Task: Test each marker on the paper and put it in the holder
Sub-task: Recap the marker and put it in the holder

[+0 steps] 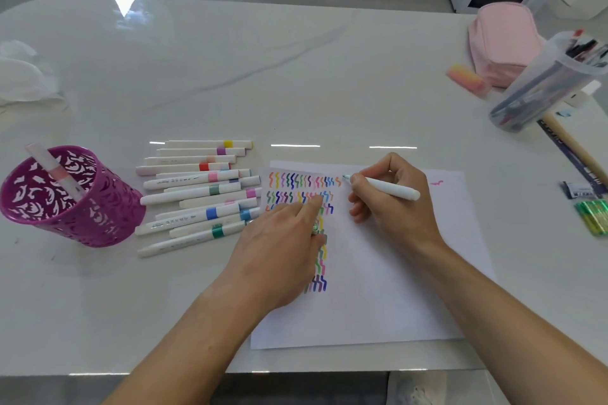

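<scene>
A white paper sheet [378,289] lies on the table, with rows of coloured squiggles at its upper left. My right hand [391,200] grips a white marker [394,190], its light green tip touching the paper just right of the top row. My left hand [283,243] lies on the paper's left part and holds a small green cap between its fingers. Several white markers with coloured bands [200,194] lie in a pile left of the paper. A purple cut-out holder [65,200] stands at the far left with one pink-banded marker [56,171] in it.
A clear jar of pens [546,82] leans at the right, with a pink pouch [503,39] and an eraser [468,77] behind it. A wooden-handled tool [572,145] and green packets [594,217] lie near the right edge. Crumpled plastic [23,76] sits at the far left.
</scene>
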Available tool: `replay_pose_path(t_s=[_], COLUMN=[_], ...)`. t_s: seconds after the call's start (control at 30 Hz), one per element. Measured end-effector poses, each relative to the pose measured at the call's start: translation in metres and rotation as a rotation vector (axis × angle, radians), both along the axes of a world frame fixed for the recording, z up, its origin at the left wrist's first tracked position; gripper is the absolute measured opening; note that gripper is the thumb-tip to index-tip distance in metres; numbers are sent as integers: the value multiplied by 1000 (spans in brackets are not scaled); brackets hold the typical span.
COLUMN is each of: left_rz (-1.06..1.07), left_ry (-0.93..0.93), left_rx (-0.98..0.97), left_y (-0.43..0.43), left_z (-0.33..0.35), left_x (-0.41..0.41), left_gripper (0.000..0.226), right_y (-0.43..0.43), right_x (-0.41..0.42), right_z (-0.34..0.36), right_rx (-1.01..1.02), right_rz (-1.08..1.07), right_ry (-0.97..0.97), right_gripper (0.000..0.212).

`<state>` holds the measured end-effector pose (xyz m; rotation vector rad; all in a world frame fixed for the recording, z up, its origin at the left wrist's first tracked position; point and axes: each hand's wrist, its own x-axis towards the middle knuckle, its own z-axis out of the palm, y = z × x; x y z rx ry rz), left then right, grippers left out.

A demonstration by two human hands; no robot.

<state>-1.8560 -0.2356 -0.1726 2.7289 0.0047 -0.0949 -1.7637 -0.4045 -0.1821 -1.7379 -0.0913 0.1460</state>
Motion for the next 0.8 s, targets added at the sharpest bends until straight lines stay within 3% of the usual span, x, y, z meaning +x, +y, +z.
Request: replay_pose_path(t_s=[0.8], left_rz=[0], left_ry=[12], left_rx=[50], left_y=[-2], left_z=[4], left_x=[-1], left_gripper=[50], right_y=[1], right_x=[-3], right_z=[5], right_rx=[-73], right_rz=[-18], right_ry=[15], right_gripper=[16])
